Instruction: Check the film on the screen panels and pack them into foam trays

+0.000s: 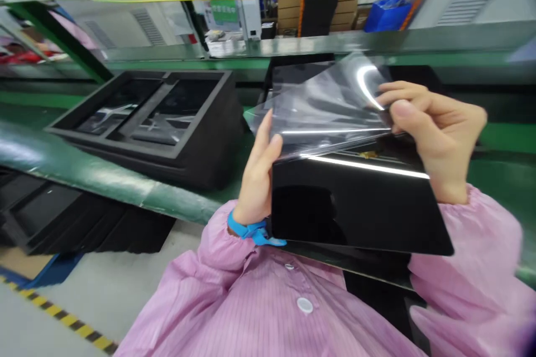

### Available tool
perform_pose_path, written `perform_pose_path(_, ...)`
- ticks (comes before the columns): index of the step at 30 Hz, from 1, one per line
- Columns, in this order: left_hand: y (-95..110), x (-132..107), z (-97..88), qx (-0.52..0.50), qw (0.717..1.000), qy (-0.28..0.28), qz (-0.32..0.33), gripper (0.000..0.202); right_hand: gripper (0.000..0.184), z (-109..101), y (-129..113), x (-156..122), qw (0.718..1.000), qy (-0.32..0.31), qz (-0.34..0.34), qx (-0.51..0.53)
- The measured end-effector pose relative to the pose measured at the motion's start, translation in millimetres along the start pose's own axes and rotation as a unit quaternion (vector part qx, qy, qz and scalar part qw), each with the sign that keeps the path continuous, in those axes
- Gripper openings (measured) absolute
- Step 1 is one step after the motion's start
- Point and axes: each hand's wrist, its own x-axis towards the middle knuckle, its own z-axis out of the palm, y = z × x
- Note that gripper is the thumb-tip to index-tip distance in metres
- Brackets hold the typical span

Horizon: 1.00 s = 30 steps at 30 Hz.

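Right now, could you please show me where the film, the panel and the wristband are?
Film [324, 103], head view: middle of the clear sheet.
Panel [362, 207], head view: its glossy black face.
Wristband [250, 231], head view: its blue strap.

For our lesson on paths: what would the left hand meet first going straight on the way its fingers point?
The left hand would probably meet the clear film first; whether they touch now is unclear.

Some left fingers [263, 131] hidden; green sign [224, 9] lettering blurred; right sleeve [486, 245] cut off at edge.
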Motion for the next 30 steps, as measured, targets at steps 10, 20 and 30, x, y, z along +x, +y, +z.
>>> perform_pose_path(10,0.8,8.5,-8.3,-0.196,0.973,-0.066,-0.106,0.050,0.031,13.5,10.8,-0.8,1.000,0.008,0.025,-0.015)
perform_pose_path(20,25.0,55.5,-75.2,-0.030,0.997,-0.007,-0.073,0.059,0.033,17.1,36.1,-16.2,0.975,-0.137,0.173,-0.003)
perform_pose_path(30,115.6,86.9,-151.6,0.541,0.724,0.179,0.389,0.087,0.029,52.9,128.9,-67.2,0.888,-0.385,0.043,-0.249)
